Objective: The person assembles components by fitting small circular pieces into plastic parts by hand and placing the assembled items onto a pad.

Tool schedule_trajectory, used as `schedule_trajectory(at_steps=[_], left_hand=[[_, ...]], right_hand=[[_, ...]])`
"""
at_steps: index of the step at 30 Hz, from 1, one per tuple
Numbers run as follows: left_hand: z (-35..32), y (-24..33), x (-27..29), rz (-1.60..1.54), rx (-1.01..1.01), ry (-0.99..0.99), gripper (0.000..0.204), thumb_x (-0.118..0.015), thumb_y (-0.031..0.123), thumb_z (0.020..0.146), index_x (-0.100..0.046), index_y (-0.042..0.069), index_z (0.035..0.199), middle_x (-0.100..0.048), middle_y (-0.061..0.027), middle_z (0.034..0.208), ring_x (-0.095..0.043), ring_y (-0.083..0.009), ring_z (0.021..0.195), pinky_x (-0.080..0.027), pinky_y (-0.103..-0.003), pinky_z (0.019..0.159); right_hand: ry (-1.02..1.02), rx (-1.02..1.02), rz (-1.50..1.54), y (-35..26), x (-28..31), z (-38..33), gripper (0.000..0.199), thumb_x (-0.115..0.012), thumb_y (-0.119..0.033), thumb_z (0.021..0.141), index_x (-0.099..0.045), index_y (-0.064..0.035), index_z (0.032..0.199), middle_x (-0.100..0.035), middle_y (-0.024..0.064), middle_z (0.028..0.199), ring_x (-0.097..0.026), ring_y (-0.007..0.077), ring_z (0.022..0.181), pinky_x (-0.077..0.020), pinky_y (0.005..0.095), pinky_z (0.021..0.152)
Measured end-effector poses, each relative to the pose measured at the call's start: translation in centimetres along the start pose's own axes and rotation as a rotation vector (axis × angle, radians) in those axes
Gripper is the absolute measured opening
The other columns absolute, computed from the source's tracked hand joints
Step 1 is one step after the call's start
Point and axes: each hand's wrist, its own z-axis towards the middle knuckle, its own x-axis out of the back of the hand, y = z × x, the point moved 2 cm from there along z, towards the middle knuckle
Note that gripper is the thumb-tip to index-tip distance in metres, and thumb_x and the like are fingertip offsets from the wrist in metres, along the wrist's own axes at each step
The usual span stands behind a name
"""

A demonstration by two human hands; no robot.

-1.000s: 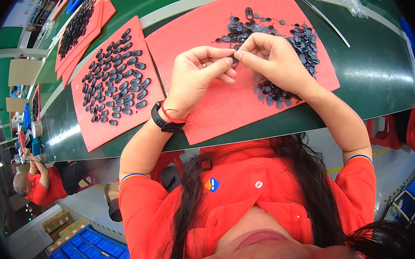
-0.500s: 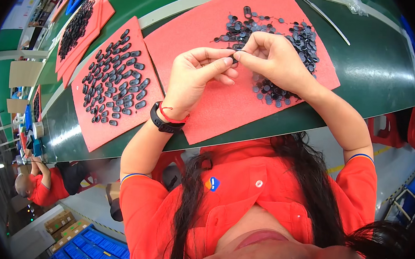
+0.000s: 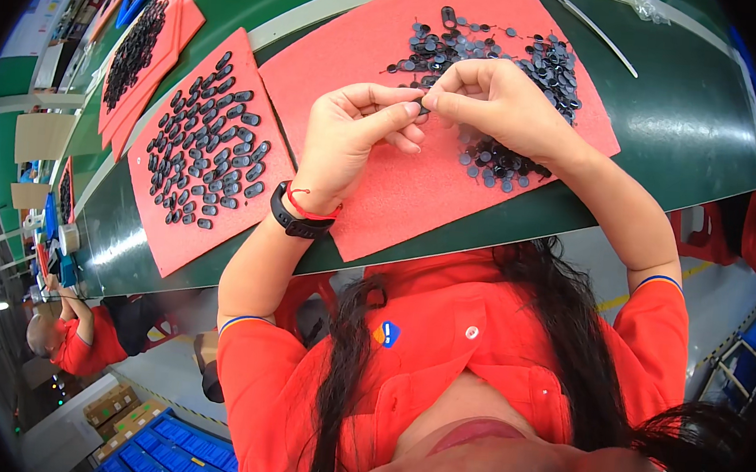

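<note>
Over the large red foam mat point(image 3: 380, 214), my two hands meet fingertip to fingertip. My left hand point(image 3: 364, 128) pinches a small black part point(image 3: 421, 108) between thumb and forefinger. My right hand point(image 3: 495, 103) has its thumb and forefinger closed at the same part, which the fingers mostly cover. Just beyond and under my right hand lies a loose pile of small round black discs point(image 3: 551, 72), some with thin tails. One oval black piece point(image 3: 448, 17) rests at the pile's far edge.
Left of the large mat, a smaller red mat point(image 3: 164, 246) carries many oval black pieces point(image 3: 215, 157) in rough rows. More red sheets point(image 3: 156, 68) with black parts lie farther left on the green table point(image 3: 671, 126). A white strip point(image 3: 594, 31) lies at the far right. Another person point(image 3: 86, 337) is at lower left.
Both hands have shifted very slightly left, still pinched together at the small black part. The parts on the mats look the same.
</note>
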Motion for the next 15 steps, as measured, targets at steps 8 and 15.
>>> schedule_trajectory(at_steps=[8, 15], left_hand=[[-0.1, 0.0, -0.3, 0.004, 0.018, -0.019, 0.017, -0.061, 0.001, 0.081, -0.061, -0.007, 0.095, -0.065, -0.0142, 0.083, -0.063, -0.0149, 0.065, -0.053, -0.023, 0.059], [0.0, -0.3, -0.3, 0.021, 0.033, 0.004, 0.014, -0.062, 0.001, 0.079, -0.062, -0.007, 0.091, -0.065, -0.0141, 0.081, -0.063, -0.0148, 0.063, -0.052, -0.023, 0.058]], right_hand=[[-0.027, -0.011, -0.009, 0.2, 0.0, -0.2, 0.016, -0.061, -0.017, 0.083, -0.058, -0.0004, 0.083, -0.058, -0.0004, 0.073, -0.051, 0.0035, 0.066, -0.0404, 0.0181, 0.057], [-0.027, -0.006, -0.032, 0.8, -0.1, 0.0, 0.015, -0.060, -0.015, 0.082, -0.056, -0.0002, 0.081, -0.056, -0.0013, 0.070, -0.048, 0.0026, 0.062, -0.0379, 0.0184, 0.054]])
